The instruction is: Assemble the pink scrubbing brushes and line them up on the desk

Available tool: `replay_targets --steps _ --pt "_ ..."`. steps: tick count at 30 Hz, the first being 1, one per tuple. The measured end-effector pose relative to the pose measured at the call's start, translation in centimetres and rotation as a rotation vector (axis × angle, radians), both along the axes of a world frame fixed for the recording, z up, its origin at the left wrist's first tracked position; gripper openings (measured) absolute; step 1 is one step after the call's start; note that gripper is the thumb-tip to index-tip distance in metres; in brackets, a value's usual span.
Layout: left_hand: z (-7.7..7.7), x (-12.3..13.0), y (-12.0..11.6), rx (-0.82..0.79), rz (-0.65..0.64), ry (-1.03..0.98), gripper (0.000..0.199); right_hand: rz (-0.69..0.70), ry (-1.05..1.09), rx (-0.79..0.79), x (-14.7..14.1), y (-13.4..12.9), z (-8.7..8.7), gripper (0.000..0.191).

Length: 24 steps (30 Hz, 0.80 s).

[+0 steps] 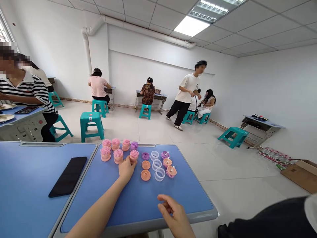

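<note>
The pink bristled brush stood on the right end of the nearer row of finished pieces, bristles upward, and we found the left hand pinching it low, around its base. Whether its underside fully met the counter we could not tell. Beside it in the same row we counted two further pink brushes; behind these ran a second row of three pink brushes and, at its right end, one purple brush.

Just right of the pinched brush we observed three columns of loose parts: a purple disc above two orange discs; three clear rings; and three bristled heads, one purple and two orange on their flat faces, lying bristles down, each with a white stem on it.

We saw the right hand over the near edge, holding nothing, its fingers loosely curled and the thumb apart from them. To the left, a black phone lay on the adjoining surface.

Farther out we noted a teal stool, a seated person in stripes and a standing person in a white shirt.
</note>
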<state>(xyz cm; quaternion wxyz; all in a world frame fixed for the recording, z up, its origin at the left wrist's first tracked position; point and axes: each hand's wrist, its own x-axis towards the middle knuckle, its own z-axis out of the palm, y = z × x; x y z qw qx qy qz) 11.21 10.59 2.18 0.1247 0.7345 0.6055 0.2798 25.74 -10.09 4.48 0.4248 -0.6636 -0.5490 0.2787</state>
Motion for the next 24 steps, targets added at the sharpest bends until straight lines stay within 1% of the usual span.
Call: replay_targets --steps 3,5,6,9,12,14,16,18,21,24 --pt "-0.5 -0.1 0.0 0.029 0.015 0.002 0.034 -0.055 -0.046 0.023 1.0 1.0 0.2 0.046" --pt "-0.8 -0.5 -0.4 0.055 0.020 -0.004 0.041 -0.129 -0.090 0.055 1.9 1.8 0.2 0.044" --pt "-0.9 -0.8 -0.7 0.067 0.019 -0.010 0.041 -0.173 -0.111 0.070 2.4 2.2 0.0 0.042" --pt "-1.0 -1.7 -2.2 0.104 -0.018 -0.048 0.034 -0.303 -0.145 0.085 4.3 3.2 -0.7 0.037" --pt "-0.7 -1.7 -4.2 0.140 -0.144 -0.086 0.024 -0.425 -0.177 0.078 6.2 4.2 -1.5 0.035" --pt "-0.3 -0.9 -5.5 0.163 -0.261 -0.094 0.020 -0.470 -0.191 0.068 7.2 5.0 -2.1 0.040" --pt "0.1 0.7 -6.5 0.183 -0.364 -0.088 0.019 -0.487 -0.199 0.057 7.8 5.8 -2.6 0.048" --pt "0.4 2.6 -7.1 0.191 -0.426 -0.071 0.022 -0.478 -0.202 0.045 8.2 6.7 -2.9 0.056" --pt "0.9 5.2 -7.3 0.175 -0.424 -0.041 0.028 -0.441 -0.202 0.033 8.5 7.8 -3.1 0.064" --pt "1.0 6.8 -7.1 0.139 -0.378 -0.023 0.030 -0.404 -0.204 0.041 8.6 8.4 -3.1 0.069"
